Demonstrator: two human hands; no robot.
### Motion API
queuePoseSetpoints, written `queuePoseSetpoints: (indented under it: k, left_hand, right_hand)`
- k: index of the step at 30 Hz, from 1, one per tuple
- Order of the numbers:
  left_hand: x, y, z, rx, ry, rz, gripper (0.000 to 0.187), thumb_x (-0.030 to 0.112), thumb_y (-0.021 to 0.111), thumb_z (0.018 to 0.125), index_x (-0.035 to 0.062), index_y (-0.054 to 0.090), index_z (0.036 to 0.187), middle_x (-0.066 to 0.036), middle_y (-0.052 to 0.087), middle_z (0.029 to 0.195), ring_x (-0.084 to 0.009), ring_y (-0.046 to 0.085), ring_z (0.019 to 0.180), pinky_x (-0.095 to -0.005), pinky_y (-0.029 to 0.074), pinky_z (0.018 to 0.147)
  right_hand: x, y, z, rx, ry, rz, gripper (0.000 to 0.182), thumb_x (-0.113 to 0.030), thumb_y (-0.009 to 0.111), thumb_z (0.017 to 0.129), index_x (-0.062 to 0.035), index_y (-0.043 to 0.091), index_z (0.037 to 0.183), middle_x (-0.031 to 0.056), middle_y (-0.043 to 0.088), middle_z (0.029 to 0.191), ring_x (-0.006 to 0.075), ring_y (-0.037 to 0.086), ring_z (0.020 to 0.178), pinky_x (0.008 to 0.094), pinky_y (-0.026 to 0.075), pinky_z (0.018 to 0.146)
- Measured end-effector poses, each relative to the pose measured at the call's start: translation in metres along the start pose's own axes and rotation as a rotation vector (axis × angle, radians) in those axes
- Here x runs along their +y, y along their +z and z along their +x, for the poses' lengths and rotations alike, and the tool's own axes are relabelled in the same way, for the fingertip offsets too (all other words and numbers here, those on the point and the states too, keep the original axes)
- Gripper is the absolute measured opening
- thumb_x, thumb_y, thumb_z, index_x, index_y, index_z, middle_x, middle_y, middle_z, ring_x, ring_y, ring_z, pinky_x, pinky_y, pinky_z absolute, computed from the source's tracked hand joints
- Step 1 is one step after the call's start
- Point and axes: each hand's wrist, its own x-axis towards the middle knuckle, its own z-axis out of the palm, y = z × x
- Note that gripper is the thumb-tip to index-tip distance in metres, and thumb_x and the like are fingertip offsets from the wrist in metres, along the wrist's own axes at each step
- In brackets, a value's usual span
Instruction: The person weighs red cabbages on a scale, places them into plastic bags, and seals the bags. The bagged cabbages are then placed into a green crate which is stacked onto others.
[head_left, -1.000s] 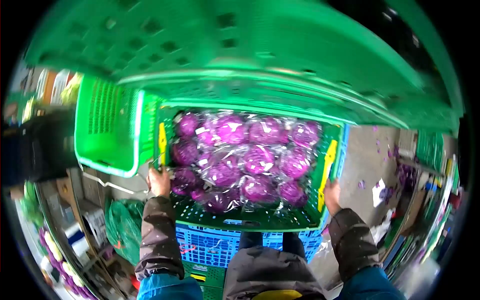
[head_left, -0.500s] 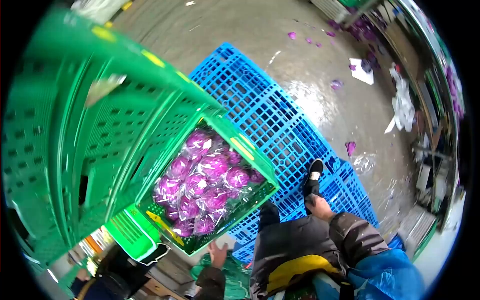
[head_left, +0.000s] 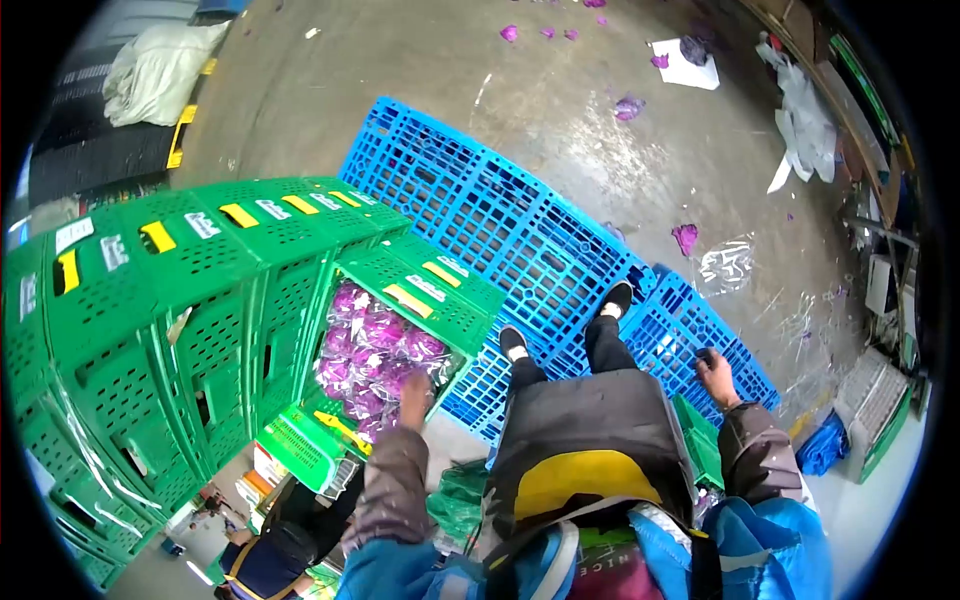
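A green plastic crate (head_left: 480, 300) holds several red cabbages (head_left: 365, 345), each wrapped in clear plastic. My left hand (head_left: 413, 402) reaches over the crate's near side, its stretched fingers at the wrapped cabbages; no cabbage is lifted. My right hand (head_left: 716, 380) hangs out to my right above the blue pallet (head_left: 550, 250), fingers loosely bent and partly apart. A dark spot shows by its fingertips, too small to name. Close to that forearm, another green crate (head_left: 700, 440) is partly hidden by my body.
Tall stacked green crates (head_left: 110, 330) with yellow tabs stand at the left. Purple leaves (head_left: 685, 238) and plastic scraps (head_left: 728, 262) litter the floor. A white sack (head_left: 160, 70) lies far left. Another person (head_left: 275, 550) is at lower left. Shelving (head_left: 880, 250) runs along the right.
My left hand has moved from outside the crate's near rim onto the cabbages. My right hand has swung rightward from my leg. My view has shifted, showing the stacked crates' upper sides.
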Motion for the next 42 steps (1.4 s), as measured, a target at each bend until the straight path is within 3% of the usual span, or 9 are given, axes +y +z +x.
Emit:
queuePoseSetpoints:
  k: [1, 2, 4, 8, 10, 15, 19, 36, 42]
  left_hand:
    - [-0.04, 0.014, 0.03, 0.095, -0.051, -0.452, 0.013, 0.016, 0.048, 0.082, 0.0047, 0.049, 0.089, -0.013, 0.049, 0.09, -0.0282, 0.049, 0.077, -0.0358, 0.043, 0.062]
    - [0.045, -0.026, 0.038, 0.336, -0.533, -1.15, 0.02, 0.026, 0.048, 0.085, 0.0066, 0.048, 0.09, -0.006, 0.046, 0.085, -0.0225, 0.047, 0.08, -0.0348, 0.042, 0.065]
    - [-0.025, -0.017, 0.104, 0.2, -0.48, -1.173, 0.025, 0.032, 0.049, 0.084, 0.0096, 0.046, 0.095, -0.002, 0.045, 0.081, -0.0145, 0.046, 0.074, -0.0308, 0.041, 0.069]
    - [-0.006, -0.017, 0.171, 0.397, -0.475, -1.5, 0.022, 0.028, 0.05, 0.083, 0.0069, 0.047, 0.085, -0.001, 0.045, 0.063, -0.0125, 0.046, 0.057, -0.0313, 0.038, 0.05]
    - [0.019, -0.016, 0.181, 0.704, -0.7, -1.307, 0.017, 0.02, 0.053, 0.08, 0.0046, 0.047, 0.076, -0.004, 0.042, 0.055, -0.0156, 0.04, 0.043, -0.0305, 0.035, 0.043]
    - [0.023, -0.015, 0.178, 0.614, -0.716, -1.259, 0.014, 0.013, 0.053, 0.077, 0.0017, 0.047, 0.072, -0.008, 0.04, 0.052, -0.0207, 0.042, 0.048, -0.0339, 0.037, 0.047]
    - [0.042, -0.016, 0.173, 0.55, -0.723, -1.242, 0.011, 0.011, 0.054, 0.076, 0.0023, 0.047, 0.074, -0.007, 0.038, 0.051, -0.0195, 0.041, 0.046, -0.0329, 0.036, 0.045]
    - [0.029, -0.007, 0.16, 0.481, -0.428, -1.258, 0.013, 0.002, 0.05, 0.076, 0.0026, 0.043, 0.087, -0.006, 0.044, 0.061, -0.0174, 0.046, 0.053, -0.0305, 0.04, 0.049]
    - [0.042, -0.016, 0.164, 0.497, -0.562, -1.306, 0.009, 0.007, 0.055, 0.077, 0.0029, 0.047, 0.08, -0.007, 0.045, 0.058, -0.0171, 0.045, 0.05, -0.0309, 0.039, 0.049]
  right_hand:
    - [-0.006, -0.01, -0.007, -0.005, -0.005, 0.016, 0.017, -0.011, 0.048, 0.085, 0.0002, 0.052, 0.097, 0.0084, 0.059, 0.077, 0.0122, 0.055, 0.061, 0.0259, 0.045, 0.051]
    - [0.006, -0.017, -0.011, 0.038, 0.027, 0.027, 0.016, -0.011, 0.049, 0.085, 0.0009, 0.052, 0.095, 0.0079, 0.058, 0.076, 0.0112, 0.054, 0.062, 0.0251, 0.044, 0.049]
    - [0.075, -0.024, -0.017, 0.128, -0.129, -0.148, 0.017, -0.012, 0.05, 0.084, 0.0012, 0.052, 0.094, 0.0078, 0.058, 0.074, 0.0106, 0.053, 0.061, 0.0241, 0.042, 0.048]
    - [0.123, -0.015, -0.066, 0.052, 0.317, -0.019, 0.016, -0.012, 0.051, 0.082, 0.0012, 0.053, 0.092, 0.0114, 0.061, 0.073, 0.016, 0.059, 0.054, 0.0276, 0.046, 0.045]
    - [0.151, 0.003, -0.092, 0.033, 0.398, 0.017, 0.017, -0.012, 0.051, 0.081, 0.0011, 0.053, 0.091, 0.0101, 0.061, 0.07, 0.0164, 0.058, 0.048, 0.0279, 0.045, 0.043]
    - [0.251, 0.053, -0.144, -0.201, 0.303, -0.189, 0.023, -0.009, 0.046, 0.082, 0.0004, 0.049, 0.102, 0.0113, 0.06, 0.077, 0.0165, 0.058, 0.054, 0.0278, 0.045, 0.044]
    - [0.109, 0.053, -0.127, -0.157, 0.536, 0.206, 0.016, -0.009, 0.05, 0.082, 0.0003, 0.053, 0.095, 0.0105, 0.06, 0.074, 0.0172, 0.058, 0.055, 0.0277, 0.046, 0.047]
    - [0.087, 0.058, -0.091, -0.062, 0.522, 0.215, 0.019, -0.007, 0.045, 0.083, -0.0009, 0.049, 0.1, 0.0105, 0.059, 0.08, 0.0148, 0.057, 0.056, 0.0262, 0.043, 0.043]
    - [0.095, 0.094, -0.093, -0.114, 0.273, 0.187, 0.02, -0.006, 0.05, 0.08, 0.003, 0.054, 0.098, 0.0132, 0.061, 0.087, 0.0221, 0.058, 0.081, 0.031, 0.045, 0.073]
